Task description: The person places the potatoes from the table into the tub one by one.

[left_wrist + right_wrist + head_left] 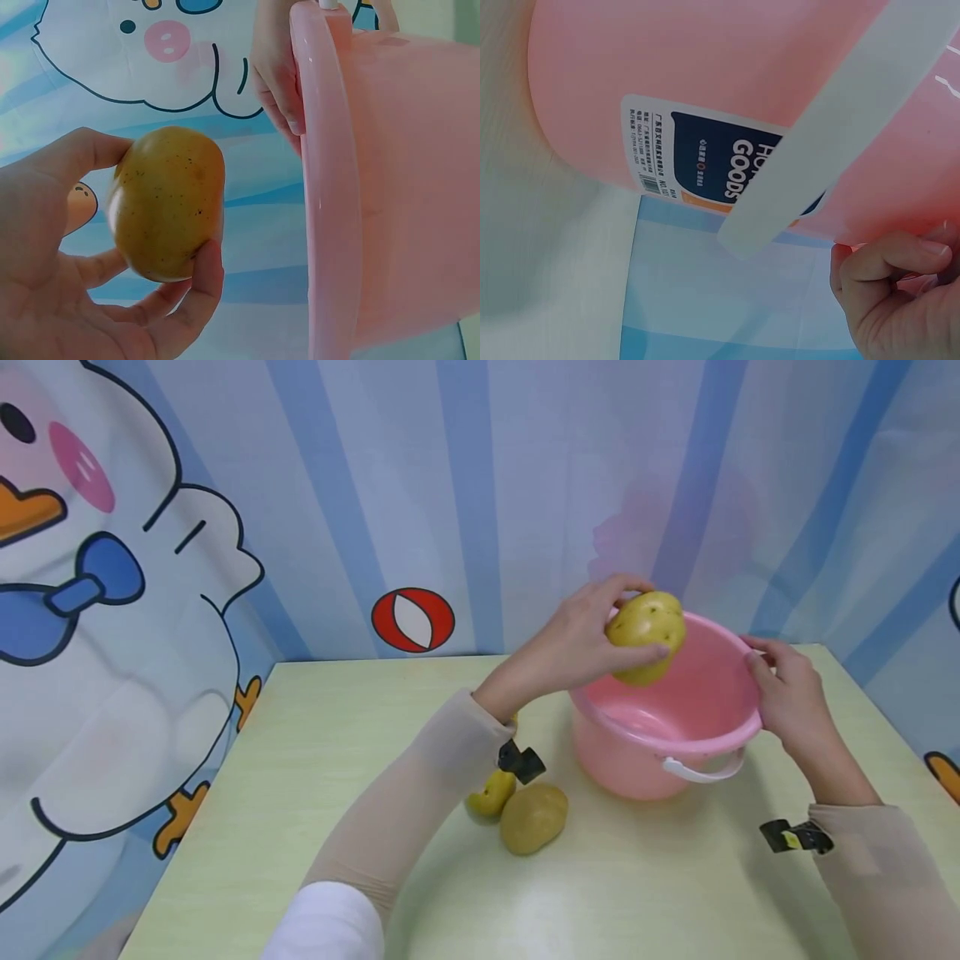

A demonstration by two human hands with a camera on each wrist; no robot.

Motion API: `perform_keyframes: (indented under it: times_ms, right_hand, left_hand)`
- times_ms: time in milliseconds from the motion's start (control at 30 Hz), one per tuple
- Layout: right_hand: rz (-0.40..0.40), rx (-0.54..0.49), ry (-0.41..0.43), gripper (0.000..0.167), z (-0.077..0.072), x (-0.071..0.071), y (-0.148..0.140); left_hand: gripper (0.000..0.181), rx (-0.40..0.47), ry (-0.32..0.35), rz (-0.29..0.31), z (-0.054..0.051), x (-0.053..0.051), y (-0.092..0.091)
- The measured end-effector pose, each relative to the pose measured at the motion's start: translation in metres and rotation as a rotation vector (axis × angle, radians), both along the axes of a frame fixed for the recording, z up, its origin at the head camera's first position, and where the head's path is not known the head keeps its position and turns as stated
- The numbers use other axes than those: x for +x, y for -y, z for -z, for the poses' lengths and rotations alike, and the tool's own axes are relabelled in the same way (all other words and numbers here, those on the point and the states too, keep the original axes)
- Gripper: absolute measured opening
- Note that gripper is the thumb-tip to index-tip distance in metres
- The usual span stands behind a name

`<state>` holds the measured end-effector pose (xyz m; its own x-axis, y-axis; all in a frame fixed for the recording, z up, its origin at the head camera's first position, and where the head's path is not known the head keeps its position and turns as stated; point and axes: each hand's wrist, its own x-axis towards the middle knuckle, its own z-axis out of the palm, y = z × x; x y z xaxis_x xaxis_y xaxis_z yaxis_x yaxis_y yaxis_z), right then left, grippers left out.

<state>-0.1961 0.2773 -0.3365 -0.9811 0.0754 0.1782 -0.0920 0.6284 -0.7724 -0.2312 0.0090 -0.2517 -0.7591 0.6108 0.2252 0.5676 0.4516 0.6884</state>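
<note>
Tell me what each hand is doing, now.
Left hand: closed, holding a potato.
Right hand: closed, gripping the pink bucket.

We see a bucket (626, 768) made of smooth, shiny plastic. Its handle (847, 124) looks like plastic too, but duller. The label (712, 161) looks flat and smooth, like paper or thin film; we can't tell which. The held potato (648, 631) has smooth, slightly shiny skin with tiny dark specks. Our table (360, 735) looks smooth, with a soft shine. The 2 sleeves (416, 802) nearest the wrists look like thin, dull cloth.
</note>
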Motion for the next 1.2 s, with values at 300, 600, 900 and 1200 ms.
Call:
perform_keyframes:
  times_ms: [300,600,900,1200]
  right_hand:
    - [0.002,-0.003,0.003,0.057,0.002,-0.001,0.0]
    - [0.009,-0.012,-0.002,0.057,0.001,-0.001,0.0]
    - [0.009,-0.019,0.004,0.056,0.001,-0.001,0.001]
    - [0.001,-0.021,0.007,0.057,0.002,-0.002,0.0]
  left_hand:
    - [0.062,-0.004,0.026,0.003,0.001,-0.003,-0.007]
    - [0.05,0.001,0.035,-0.002,0.0,-0.003,-0.004]
    - [0.046,-0.016,0.025,0.012,0.002,-0.002,-0.001]
    - [0.044,0.0,0.062,-0.009,0.004,-0.004,0.008]
